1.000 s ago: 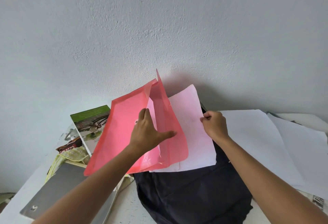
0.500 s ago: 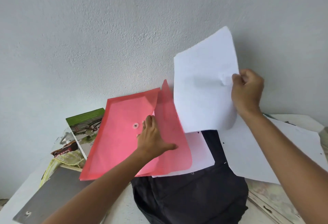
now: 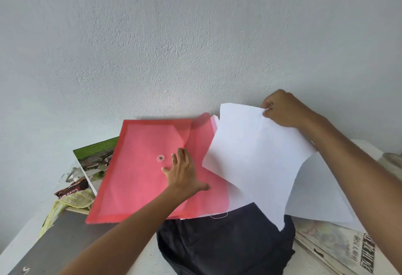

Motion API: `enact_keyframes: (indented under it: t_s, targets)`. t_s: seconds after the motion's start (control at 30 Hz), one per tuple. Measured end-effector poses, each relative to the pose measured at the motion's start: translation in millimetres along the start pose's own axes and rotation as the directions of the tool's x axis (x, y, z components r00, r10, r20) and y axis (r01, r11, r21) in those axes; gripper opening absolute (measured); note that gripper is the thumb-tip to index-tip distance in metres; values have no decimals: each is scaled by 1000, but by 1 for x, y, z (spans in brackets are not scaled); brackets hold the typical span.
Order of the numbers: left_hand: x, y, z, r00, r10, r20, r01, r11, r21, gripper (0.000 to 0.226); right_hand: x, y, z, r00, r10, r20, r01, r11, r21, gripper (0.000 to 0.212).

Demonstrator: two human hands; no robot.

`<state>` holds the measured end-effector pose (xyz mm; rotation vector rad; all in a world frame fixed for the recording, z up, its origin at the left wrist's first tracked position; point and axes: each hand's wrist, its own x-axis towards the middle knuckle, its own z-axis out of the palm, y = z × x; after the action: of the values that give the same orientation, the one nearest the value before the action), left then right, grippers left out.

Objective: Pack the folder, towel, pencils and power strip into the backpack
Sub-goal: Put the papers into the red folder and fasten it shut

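The right hand [image 3: 282, 109] has come down from where it held the white sheet [image 3: 256, 161] high against the wall half a second ago; now the sheet hangs lower, its near corner drooping over the black backpack [image 3: 226, 244]. The fingers of that hand are clamped on the sheet's top right corner, pinching it by the edge. The left hand [image 3: 185, 174] has shifted a little too and now lies flat on the red folder [image 3: 139, 170], fingers straight and spread apart, thumb out to the right, pressing the folder down just beside its round snap button [image 3: 160, 158]. The folder's flap [image 3: 202, 135] stands open on the right side, and a white page [image 3: 214, 122] peeks out behind it at the top. The folder sits tilted, its right part over the top of the backpack, its left part over a green-covered book [image 3: 95, 155] and a grey laptop [image 3: 65, 237]. The backpack sits on the white bench [image 3: 19, 242], close to the person, between both forearms. More white paper [image 3: 322, 196] lies spread under the right arm, on top of a newspaper [image 3: 339, 250] at the right edge of the bench. On the left, beside the book, there's a brown wrapper [image 3: 71, 188] and a yellow-green mesh cloth [image 3: 67, 203], touching the laptop's far edge. Behind everything runs a plain pale wall [image 3: 174, 46]
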<state>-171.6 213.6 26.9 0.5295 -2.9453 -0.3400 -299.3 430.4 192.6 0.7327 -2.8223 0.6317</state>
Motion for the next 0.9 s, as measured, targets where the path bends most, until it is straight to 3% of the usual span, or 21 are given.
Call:
enact_keyframes:
  t_s: [0.1, 0.2, 0.33, 0.5, 0.9]
  targets:
    - [-2, -1, 1, 1000, 7, -3, -7, 1000, 11, 130, 3, -11, -6, 1000, 4, 22, -4, 1000, -24, 18]
    - [-3, 0, 2, 1000, 13, -17, -13, 1000, 4, 131, 3, -22, 5, 998, 21, -63, -19, 999, 43, 18]
    - [-5, -1, 1, 999, 26, -38, -27, 999, -37, 123, 5, -23, 30, 978, 126, -164, -85, 969, 233, 20]
    - [-11, -2, -8, 996, 48, -79, -58, 990, -127, 107, 5, -15, 47, 967, 239, -90, -173, 874, 454, 10]
    - [-10, -12, -6, 997, 45, -70, -54, 989, -141, 133, 4, 8, 32, 976, 195, -93, -127, 867, 482, 9]
